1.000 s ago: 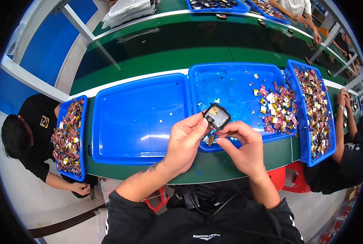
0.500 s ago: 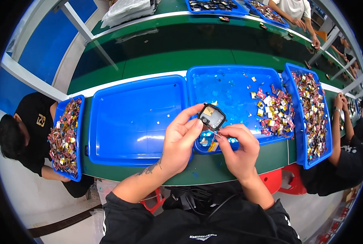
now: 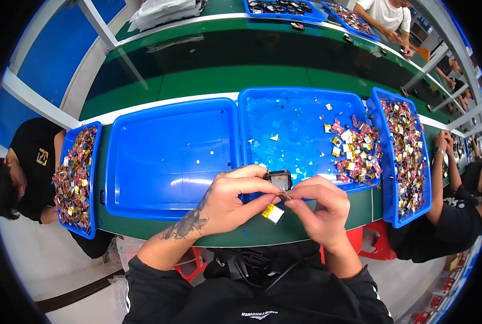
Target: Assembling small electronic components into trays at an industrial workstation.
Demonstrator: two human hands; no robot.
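Note:
My left hand (image 3: 233, 198) is closed, gripping a small black casing (image 3: 279, 179) with its fingers. Its thumb tip meets my right fingertips at some thin wires. My right hand (image 3: 321, 204) pinches those wires between thumb and forefinger. Just below the fingertips hangs a small silver-and-yellow battery (image 3: 273, 213), which looks joined to the wires. Both hands are over the near edge of a blue tray (image 3: 305, 100) that has a pile of pink circuit boards with batteries (image 3: 357, 148) at its right side. Fingers cover part of the casing.
Left of that tray lies another blue tray (image 3: 160, 140) with a few white scraps. Filled blue trays stand at the far left (image 3: 92, 178) and right (image 3: 378, 129). Co-workers sit on both sides. A green conveyor (image 3: 197, 81) runs behind, with another person (image 3: 381, 16) across it.
The casing has tipped and dropped lower, its open face turned away. The battery now hangs outside it below the hands, and my left thumb has joined the right fingertips at the wires.

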